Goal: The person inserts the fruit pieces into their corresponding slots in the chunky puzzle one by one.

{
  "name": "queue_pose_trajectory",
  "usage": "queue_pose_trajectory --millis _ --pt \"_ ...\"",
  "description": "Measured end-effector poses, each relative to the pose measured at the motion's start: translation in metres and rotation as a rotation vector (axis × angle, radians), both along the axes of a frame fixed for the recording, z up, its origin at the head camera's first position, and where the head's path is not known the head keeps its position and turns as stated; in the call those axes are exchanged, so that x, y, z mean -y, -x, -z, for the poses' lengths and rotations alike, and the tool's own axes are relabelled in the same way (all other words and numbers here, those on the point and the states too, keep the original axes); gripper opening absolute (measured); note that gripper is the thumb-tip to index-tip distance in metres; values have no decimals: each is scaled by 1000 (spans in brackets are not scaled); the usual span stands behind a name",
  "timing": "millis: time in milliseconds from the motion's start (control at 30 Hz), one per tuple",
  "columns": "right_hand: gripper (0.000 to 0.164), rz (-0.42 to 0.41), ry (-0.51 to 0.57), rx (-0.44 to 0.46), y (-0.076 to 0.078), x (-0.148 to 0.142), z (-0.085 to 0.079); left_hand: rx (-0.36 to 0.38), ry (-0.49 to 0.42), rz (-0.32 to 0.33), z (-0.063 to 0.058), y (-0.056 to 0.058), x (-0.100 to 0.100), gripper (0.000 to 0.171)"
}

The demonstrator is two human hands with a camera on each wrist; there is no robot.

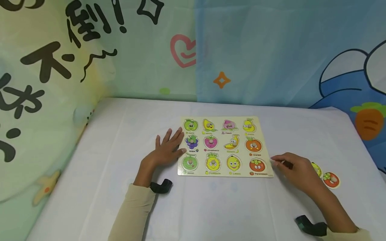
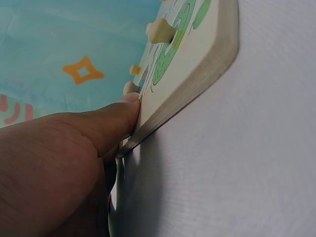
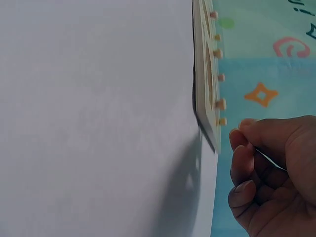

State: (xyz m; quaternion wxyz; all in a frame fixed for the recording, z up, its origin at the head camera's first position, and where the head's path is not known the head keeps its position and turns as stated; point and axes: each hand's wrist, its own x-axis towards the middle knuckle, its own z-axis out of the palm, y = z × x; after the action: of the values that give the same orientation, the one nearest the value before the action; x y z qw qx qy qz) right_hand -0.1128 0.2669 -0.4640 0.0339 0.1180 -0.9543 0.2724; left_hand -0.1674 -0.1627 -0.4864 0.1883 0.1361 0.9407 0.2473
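A wooden fruit puzzle board (image 1: pixel 226 150) lies on the white cloth, its pictures set in rows. Knobs stand up from most of the fruit pieces, such as the melon piece (image 2: pixel 168 49). My left hand (image 1: pixel 166 150) touches the board's left edge with fingers spread and fairly straight; its thumb (image 2: pixel 116 118) presses at the edge, while the other fingers are mostly hidden in the left wrist view. Just off the board's right edge is my right hand (image 1: pixel 297 169). Its thumb and index fingertips meet, the other fingers (image 3: pixel 243 192) curl in, and nothing shows between them.
Beside my right hand lie a red persimmon piece (image 1: pixel 331 180) and a yellow-green piece (image 1: pixel 316 169), partly covered by the hand. White cloth (image 1: pixel 223 207) covers the table. A printed curtain (image 1: pixel 256 50) hangs behind it.
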Motion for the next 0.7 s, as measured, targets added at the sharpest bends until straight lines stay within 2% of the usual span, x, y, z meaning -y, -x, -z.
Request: queue_pose_trajectory --millis 200,500,700 --pt "23 54 -31 -16 -5 -20 1 5 2 5 -2 0 -2 70" --pt "24 167 -65 75 -16 -49 4 14 -2 11 -4 0 -3 69" --pt "20 182 -79 58 -18 -66 11 9 5 4 -4 0 -2 70"
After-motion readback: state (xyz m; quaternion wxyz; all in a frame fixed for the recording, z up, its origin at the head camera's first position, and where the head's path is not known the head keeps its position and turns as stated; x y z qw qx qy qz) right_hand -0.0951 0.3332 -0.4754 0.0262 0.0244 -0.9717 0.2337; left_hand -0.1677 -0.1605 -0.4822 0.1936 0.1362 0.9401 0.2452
